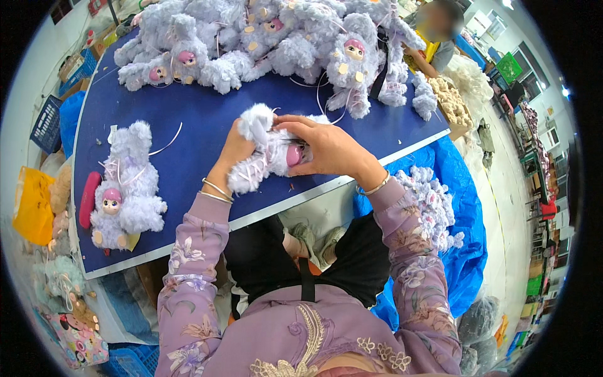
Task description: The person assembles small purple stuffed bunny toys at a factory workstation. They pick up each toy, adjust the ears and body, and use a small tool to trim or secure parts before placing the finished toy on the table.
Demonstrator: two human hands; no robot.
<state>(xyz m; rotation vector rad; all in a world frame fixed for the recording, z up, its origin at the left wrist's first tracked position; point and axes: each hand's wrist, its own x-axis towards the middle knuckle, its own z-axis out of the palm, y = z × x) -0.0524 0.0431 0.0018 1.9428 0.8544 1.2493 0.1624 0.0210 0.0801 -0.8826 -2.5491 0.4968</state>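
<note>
A fluffy pale lilac plush doll with a pink-topped face lies on its side between my hands, over the front of the blue table. My left hand is closed round its legs end, below the lace-like ribbon on its body. Curved over the head, my right hand grips the doll with thumb and fingers either side of the pink part. Part of the face is hidden by the right fingers. To the left, a similar plush doll lies on the table beside a red elongated case.
Many lilac plush dolls are heaped along the table's far side. At right, a blue plastic sheet holds small plush pieces. A box of beige pieces and another person are beyond the far right corner. Blue crates stand left.
</note>
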